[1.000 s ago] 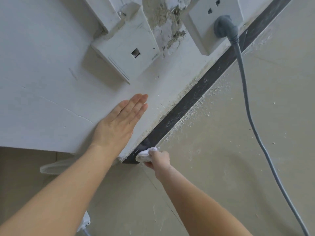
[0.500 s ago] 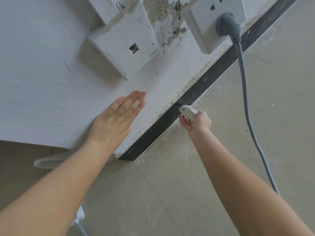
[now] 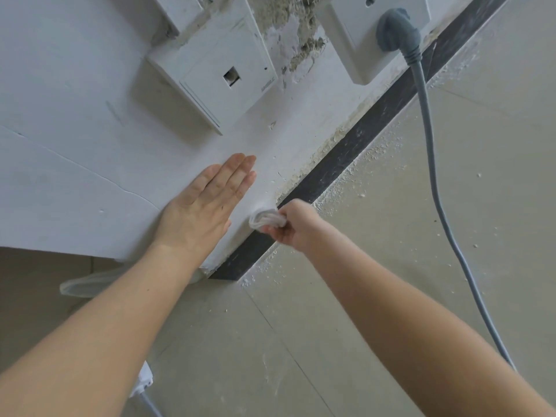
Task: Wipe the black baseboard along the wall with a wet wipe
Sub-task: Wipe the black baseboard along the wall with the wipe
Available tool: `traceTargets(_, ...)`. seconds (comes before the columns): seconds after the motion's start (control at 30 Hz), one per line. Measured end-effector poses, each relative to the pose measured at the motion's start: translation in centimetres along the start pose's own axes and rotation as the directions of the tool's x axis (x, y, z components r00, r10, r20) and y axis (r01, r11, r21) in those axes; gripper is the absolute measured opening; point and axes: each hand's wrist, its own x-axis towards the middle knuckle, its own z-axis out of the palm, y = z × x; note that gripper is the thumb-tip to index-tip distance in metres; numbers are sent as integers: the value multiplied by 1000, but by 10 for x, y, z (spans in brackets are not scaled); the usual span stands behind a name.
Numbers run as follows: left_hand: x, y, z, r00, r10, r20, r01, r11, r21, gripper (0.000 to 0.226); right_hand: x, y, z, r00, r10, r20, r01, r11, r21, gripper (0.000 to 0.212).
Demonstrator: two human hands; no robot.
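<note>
**One wipe, one baseboard, two hands**

Right hand (image 3: 293, 224) is pinching the single wadded wet wipe (image 3: 266, 219) against the black baseboard (image 3: 361, 136), at 3 o'clock of the left hand (image 3: 204, 212). Left hand is lying flat on the wall (image 3: 60, 115), fingers straight and together. Two wall plates are sitting at 12 o'clock: data socket (image 3: 222, 76) and power outlet (image 3: 376, 31), the latter getting cropped. One grey cable (image 3: 427, 145) is running off at 5 o'clock.

The left forearm (image 3: 114, 320), at the lower left of the frame, is bare all the way to the left hand (image 3: 201, 212). The right forearm (image 3: 391, 311), at the lower right, is likewise bare to the right hand (image 3: 296, 225).
</note>
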Motion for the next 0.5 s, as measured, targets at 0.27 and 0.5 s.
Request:
traceTargets(0.27, 2, 0, -8, 999, -50, 2, 50, 995, -92, 87, -5, 9, -42, 912, -221, -346, 380, 774, 507, 22)
traceTargets(0.5, 48, 7, -27, 996, 40, -80, -54, 981, -185, 77, 28, 73, -12, 980, -38, -196, 57, 994, 91, 22)
